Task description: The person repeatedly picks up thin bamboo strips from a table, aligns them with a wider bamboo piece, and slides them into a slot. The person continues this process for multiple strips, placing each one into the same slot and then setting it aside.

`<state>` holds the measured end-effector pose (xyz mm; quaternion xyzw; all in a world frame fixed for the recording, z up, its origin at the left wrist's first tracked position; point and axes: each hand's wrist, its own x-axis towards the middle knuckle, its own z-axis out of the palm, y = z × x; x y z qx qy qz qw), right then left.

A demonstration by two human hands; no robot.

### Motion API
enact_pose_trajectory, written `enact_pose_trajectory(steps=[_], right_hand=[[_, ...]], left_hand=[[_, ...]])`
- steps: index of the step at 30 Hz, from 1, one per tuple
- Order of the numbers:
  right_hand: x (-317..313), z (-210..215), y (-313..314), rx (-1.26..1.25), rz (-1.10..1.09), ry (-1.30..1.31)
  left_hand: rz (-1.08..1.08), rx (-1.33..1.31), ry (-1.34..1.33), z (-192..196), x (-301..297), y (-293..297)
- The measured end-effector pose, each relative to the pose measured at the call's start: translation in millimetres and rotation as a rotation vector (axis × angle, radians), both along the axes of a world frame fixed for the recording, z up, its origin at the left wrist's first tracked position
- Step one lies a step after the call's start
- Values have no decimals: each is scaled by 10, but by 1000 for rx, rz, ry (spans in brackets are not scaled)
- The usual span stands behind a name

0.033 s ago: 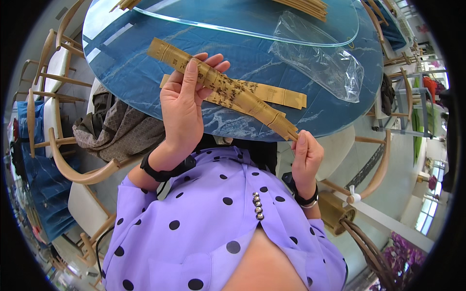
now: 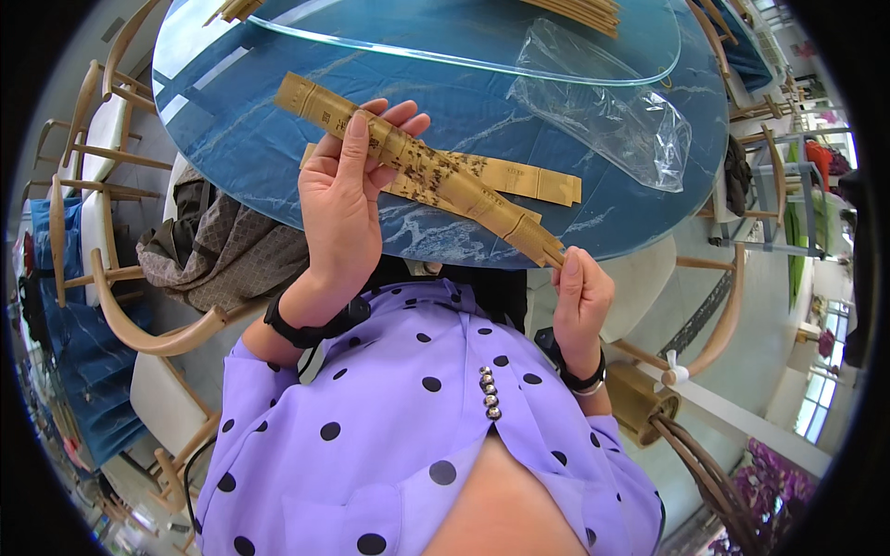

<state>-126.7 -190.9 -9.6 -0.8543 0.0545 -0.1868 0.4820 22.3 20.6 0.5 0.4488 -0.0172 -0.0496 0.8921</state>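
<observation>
A long, flat gold paper chopstick sleeve (image 2: 445, 190) with dark printing slants over the near edge of the table. My left hand (image 2: 343, 199) pinches its upper part between the thumb and the fingers behind it. At the lower right end, where thin stick-like tips show, my right hand (image 2: 582, 292) is closed with thumb on top. Beneath the held one, another gold sleeve (image 2: 533, 179) lies flat on the blue marbled table (image 2: 389, 243), partly covered.
A crumpled clear plastic bag (image 2: 621, 130) lies on the table's right side. Farther back is a glass turntable (image 2: 389, 48) with a stack of thin tan sticks or sleeves (image 2: 582, 13). A wooden chair (image 2: 162, 334) with a draped brown cloth (image 2: 222, 250) stands at left.
The view has shifted very slightly, with hands, sleeve and table a little farther left. Both grips stay the same.
</observation>
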Motion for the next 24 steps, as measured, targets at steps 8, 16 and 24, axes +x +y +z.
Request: enact_pose_trajectory(steps=[8, 16, 24], right_hand=[[-3, -4, 40, 53, -30, 4], [-78, -89, 8, 96, -61, 13], [-87, -71, 73, 65, -88, 42]], left_hand=[[-8, 31, 23, -24, -54, -47], [-48, -64, 5, 8, -17, -18], [-26, -26, -8, -22, -58, -55]])
